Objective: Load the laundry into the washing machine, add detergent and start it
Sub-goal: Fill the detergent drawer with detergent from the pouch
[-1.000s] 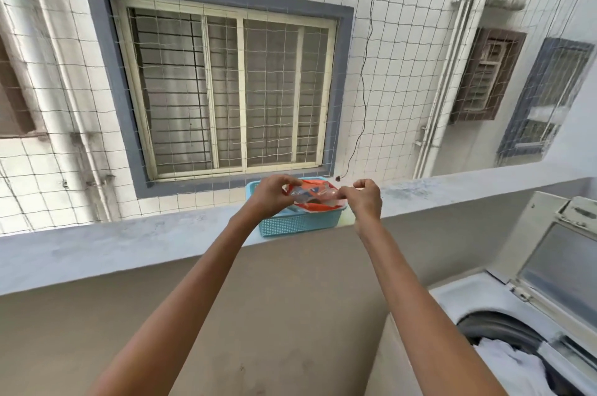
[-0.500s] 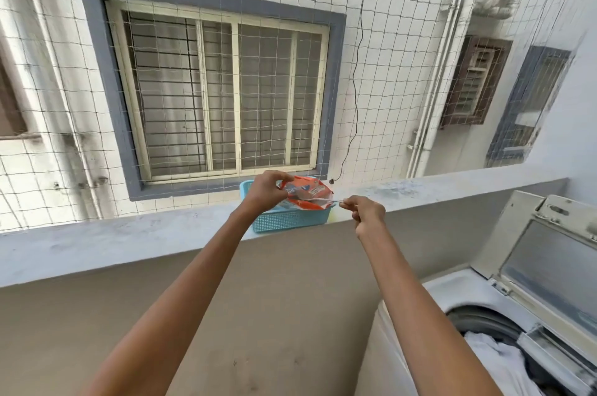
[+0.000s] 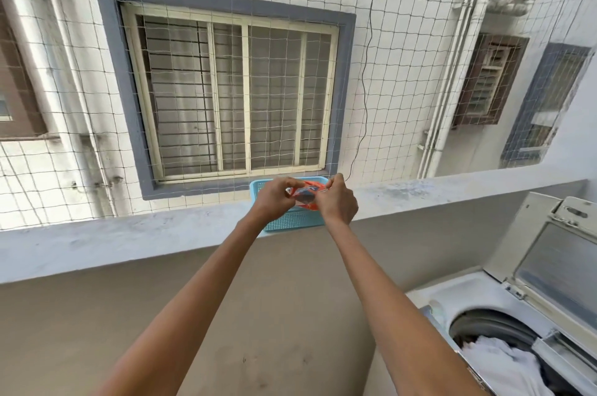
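An orange detergent packet (image 3: 307,197) is held up over a light-blue plastic basket (image 3: 294,223) that sits on the grey ledge. My left hand (image 3: 274,198) pinches the packet's left side. My right hand (image 3: 337,202) pinches its right top edge, fingers curled. At the lower right the top-loading washing machine (image 3: 452,295) stands with its lid (image 3: 555,269) raised. White laundry (image 3: 504,366) lies in the drum.
The concrete ledge (image 3: 129,237) runs across the view, with a beige wall below it. Safety netting (image 3: 403,72) covers the opening above the ledge. A thin black cord (image 3: 365,105) hangs down near the basket.
My right hand, which had pulled away to the right half a second ago, has come back to the packet. Both hands now hold it close together over the basket.
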`<state>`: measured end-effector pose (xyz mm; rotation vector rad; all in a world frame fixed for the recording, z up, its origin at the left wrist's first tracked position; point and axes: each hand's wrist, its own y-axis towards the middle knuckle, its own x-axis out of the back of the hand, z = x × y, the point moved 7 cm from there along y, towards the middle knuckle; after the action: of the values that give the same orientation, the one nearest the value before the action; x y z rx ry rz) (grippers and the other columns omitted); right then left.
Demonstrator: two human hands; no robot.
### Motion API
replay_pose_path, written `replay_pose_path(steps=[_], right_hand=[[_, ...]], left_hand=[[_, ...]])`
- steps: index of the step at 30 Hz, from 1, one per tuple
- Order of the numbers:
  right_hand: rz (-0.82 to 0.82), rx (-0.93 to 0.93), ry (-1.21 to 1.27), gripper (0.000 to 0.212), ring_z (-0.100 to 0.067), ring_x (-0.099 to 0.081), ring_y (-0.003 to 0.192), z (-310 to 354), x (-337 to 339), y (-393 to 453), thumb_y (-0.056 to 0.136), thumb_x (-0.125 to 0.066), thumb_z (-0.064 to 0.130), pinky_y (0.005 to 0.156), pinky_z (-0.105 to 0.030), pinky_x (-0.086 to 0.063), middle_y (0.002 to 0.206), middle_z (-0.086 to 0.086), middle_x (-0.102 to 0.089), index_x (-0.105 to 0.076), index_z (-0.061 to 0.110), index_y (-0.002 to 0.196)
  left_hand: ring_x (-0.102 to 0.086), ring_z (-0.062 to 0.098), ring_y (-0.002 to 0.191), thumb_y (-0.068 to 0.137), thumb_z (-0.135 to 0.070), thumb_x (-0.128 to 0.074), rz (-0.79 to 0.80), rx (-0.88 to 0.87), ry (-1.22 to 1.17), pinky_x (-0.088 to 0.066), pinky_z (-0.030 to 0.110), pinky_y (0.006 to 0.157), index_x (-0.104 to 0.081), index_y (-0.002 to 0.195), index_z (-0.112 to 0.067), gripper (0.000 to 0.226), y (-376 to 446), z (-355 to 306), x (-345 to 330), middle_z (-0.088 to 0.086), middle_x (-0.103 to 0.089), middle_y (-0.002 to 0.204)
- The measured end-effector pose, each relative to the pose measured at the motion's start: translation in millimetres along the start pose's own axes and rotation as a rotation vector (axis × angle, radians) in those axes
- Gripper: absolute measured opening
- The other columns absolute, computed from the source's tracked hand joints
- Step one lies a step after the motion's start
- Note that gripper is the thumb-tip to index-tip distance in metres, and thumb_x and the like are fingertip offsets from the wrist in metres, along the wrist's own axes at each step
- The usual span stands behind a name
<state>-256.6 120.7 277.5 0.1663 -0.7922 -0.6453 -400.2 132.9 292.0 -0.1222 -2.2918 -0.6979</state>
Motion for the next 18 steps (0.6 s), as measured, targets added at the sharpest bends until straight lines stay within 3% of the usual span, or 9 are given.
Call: replay_pose_path(steps=[3, 8, 13, 18], right_hand=[[0.071, -0.086, 0.086, 0.026, -0.033, -0.063, 0.102, 0, -12, 1, 0.086, -0.061, 0.02, 0.081, -0.032, -0.047, 0.11, -0.012, -0.067, -0.053, 0.01, 0.108], [0.157, -0.276, 0.366, 0.021, -0.027, -0.063, 0.101, -16, -34, 6, 0.08, -0.064, 0.021, 0.089, -0.039, -0.053, 0.111, -0.007, -0.066, -0.054, 0.016, 0.098], [0.195, -0.428, 0.674, 0.033, -0.02, -0.064, 0.085, -30, -32, 6, 0.073, -0.073, 0.012, 0.062, -0.024, -0.049, 0.098, -0.007, -0.067, -0.057, 0.009, 0.102], [0.167, -0.494, 0.806, 0.033, -0.02, -0.059, 0.079, -41, -19, 6, 0.069, -0.069, 0.001, 0.068, -0.03, -0.051, 0.084, -0.007, -0.063, -0.056, 0.005, 0.099]], left_hand=[[-0.066, 0.026, 0.09, 0.078, 0.007, -0.058, 0.0, 0.0, 0.013, -0.053, 0.036, 0.085, -0.068, 0.115, -0.009, 0.041, -1, 4, 2, 0.008, -0.066, 0.119], [-0.065, 0.027, 0.093, 0.081, 0.004, -0.062, 0.028, -0.008, -0.004, -0.054, 0.035, 0.085, -0.066, 0.117, -0.006, 0.037, -3, 9, 7, 0.011, -0.065, 0.12], [-0.063, 0.024, 0.099, 0.081, 0.0, -0.065, 0.041, -0.02, 0.025, -0.05, 0.029, 0.084, -0.065, 0.117, -0.006, 0.037, 1, 9, 6, 0.01, -0.065, 0.12], [-0.063, 0.023, 0.1, 0.081, -0.001, -0.067, 0.039, -0.03, 0.028, -0.051, 0.03, 0.084, -0.066, 0.117, -0.007, 0.037, 2, 10, 6, 0.009, -0.066, 0.119]])
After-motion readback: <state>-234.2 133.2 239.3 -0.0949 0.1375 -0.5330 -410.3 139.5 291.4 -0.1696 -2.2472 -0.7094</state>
